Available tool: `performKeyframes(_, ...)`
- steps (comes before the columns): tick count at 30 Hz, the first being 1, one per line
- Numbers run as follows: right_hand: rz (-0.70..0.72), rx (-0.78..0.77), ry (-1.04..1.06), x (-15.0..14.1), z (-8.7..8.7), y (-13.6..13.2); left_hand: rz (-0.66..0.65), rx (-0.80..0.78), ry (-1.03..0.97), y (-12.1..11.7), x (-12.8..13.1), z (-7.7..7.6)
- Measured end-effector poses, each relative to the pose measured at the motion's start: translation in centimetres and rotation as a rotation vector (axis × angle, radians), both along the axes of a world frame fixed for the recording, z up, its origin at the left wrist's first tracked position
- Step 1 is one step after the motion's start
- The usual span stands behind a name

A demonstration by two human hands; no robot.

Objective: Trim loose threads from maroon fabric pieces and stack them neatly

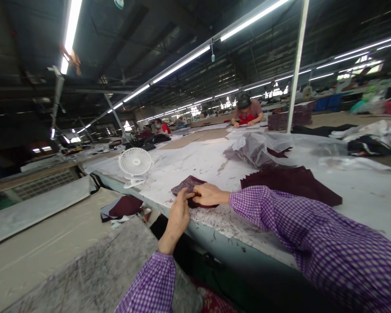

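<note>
On the near edge of the white-covered table (215, 163) lies a small dark maroon fabric piece (189, 182), its upper face speckled grey. My left hand (180, 213) reaches up from below, with its fingertips closed on the near side of the fabric. From the right comes my right hand (208, 194), its fingers pinched on the same piece, close against the left fingertips. Part of the fabric is hidden beneath both hands. To the right of my right wrist a stack of maroon fabric pieces (289, 182) is spread, partly behind my sleeve.
A small white fan (135, 163) stands at the table's left edge. Clear plastic sheeting (257, 150) lies behind the maroon stack. Maroon and grey scraps (125, 208) rest on a lower surface at left. A metal pole (298, 65) rises at right. Co-workers (247, 112) bend over tables farther back.
</note>
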State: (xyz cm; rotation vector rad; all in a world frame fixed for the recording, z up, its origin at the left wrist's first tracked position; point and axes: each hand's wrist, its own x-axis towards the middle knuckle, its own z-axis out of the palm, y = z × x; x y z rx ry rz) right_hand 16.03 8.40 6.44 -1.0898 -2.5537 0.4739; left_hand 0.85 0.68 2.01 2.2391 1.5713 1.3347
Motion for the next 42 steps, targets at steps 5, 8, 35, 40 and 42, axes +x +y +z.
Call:
performKeyframes(5,-0.110,-0.132,0.141,-0.4,-0.6,0.6,0.113,-0.051,0.054,0.3,0.4,-0.5)
performKeyframes(8,-0.248,-0.185,0.304,0.0,-0.5,2.1,0.191,-0.071,0.209,0.8,0.5,-0.4)
performKeyframes(35,0.200,-0.087,0.133,9.7,7.6,-5.4,-0.343,-0.692,-1.134,-5.5,5.3,3.8)
performKeyframes(40,0.184,-0.522,0.137,10.9,5.3,-4.6,-0.437,-0.756,-1.141,-6.9,5.0,3.4)
performKeyframes(42,0.198,-0.649,0.206,10.9,4.9,-4.9,-0.466,-0.826,-1.120,-7.1,4.6,3.4)
